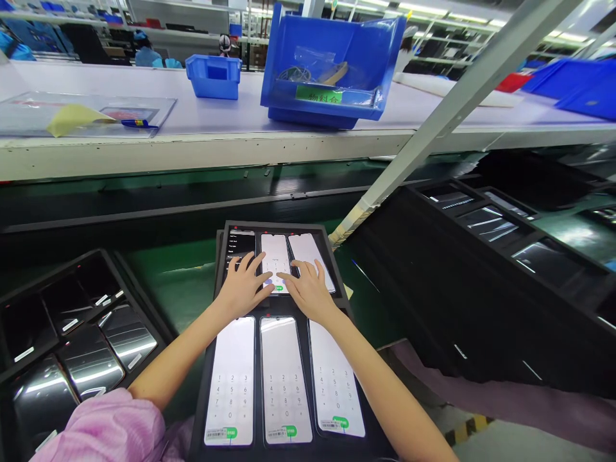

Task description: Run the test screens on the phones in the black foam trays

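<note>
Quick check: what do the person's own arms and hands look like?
The left hand and right hand are bare: no gloves, rings or wristbands show. A wrinkled pinkish-lilac cloth sleeve covers the left arm to about the elbow. The right forearm is bare to the picture's edge, no sleeve in view.

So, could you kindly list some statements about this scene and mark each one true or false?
1. The left hand and right hand are over the far half of the tray. True.
2. The far left phone shows a keypad. False: it shows text on black.
3. The near middle phone shows a keypad. True.
4. The large blue bin bears a green label. True.
5. The pen lies in that bin. False: it lies on the clear sheet.
</note>
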A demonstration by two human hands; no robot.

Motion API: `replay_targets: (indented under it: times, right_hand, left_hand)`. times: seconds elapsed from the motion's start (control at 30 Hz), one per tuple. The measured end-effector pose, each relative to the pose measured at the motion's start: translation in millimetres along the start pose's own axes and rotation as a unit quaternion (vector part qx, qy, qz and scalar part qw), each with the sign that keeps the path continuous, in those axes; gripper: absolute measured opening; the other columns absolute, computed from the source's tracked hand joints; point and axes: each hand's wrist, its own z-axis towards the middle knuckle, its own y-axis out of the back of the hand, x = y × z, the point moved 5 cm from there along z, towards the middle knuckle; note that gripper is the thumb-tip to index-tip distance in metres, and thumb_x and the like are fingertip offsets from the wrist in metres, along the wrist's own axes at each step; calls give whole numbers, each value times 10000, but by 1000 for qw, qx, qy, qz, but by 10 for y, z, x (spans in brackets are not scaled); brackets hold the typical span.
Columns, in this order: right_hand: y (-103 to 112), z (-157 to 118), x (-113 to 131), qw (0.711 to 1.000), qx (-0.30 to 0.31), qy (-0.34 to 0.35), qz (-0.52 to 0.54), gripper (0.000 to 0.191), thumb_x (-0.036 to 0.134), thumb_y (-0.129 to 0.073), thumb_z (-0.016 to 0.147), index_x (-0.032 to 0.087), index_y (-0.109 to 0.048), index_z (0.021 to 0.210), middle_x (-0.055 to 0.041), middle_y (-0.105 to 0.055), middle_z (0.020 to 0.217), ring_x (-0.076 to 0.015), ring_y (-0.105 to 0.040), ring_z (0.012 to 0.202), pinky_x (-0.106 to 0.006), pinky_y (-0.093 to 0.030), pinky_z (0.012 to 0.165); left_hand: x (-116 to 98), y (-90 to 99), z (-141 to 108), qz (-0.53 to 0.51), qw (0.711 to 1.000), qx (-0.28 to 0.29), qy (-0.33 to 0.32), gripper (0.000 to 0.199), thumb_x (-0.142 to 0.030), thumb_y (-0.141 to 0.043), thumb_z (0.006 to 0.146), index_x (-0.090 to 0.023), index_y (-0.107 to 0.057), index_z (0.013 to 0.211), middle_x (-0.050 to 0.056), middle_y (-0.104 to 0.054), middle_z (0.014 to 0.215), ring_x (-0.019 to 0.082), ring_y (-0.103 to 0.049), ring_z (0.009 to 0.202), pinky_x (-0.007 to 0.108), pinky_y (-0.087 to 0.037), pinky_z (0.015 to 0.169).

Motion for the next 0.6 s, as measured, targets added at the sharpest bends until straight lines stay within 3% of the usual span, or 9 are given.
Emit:
replay_targets:
  times: [0.1, 0.27, 0.6]
  right_hand:
    - [21, -2, 13, 1000, 2, 1, -3, 462, 298, -203, 943, 288, -652, 1052, -79, -530, 1164, -233, -432, 1153, -530, -176, 1049]
    - [124, -30, -56, 999, -26, -34, 11, 459, 266, -244, 923, 264, -702, 908, -67, -571, 1067, -218, -483, 1072, -493, -183, 1058]
    - [88, -36, -92, 999, -15, -36, 17, 426, 252, -291, 903, 257, -714, 857, -63, -579, 1028, -209, -504, 1027, -486, -191, 1056]
  left_hand:
    - [-2, -18, 0, 1, 1000, 5, 2, 358, -404, -365, 917, -260, -684, 993, 110, -455, 1355, 336, -390, 1230, 538, -319, 943]
    - [-16, -4, -12, 2, 1000, 5, 2, 360, -407, -363, 917, -257, -676, 1011, 115, -437, 1370, 333, -387, 1232, 536, -317, 943]
    - [-36, 22, -38, 1, 1000, -7, -5, 374, -401, -351, 921, -264, -698, 949, 102, -469, 1343, 318, -403, 1213, 515, -328, 918]
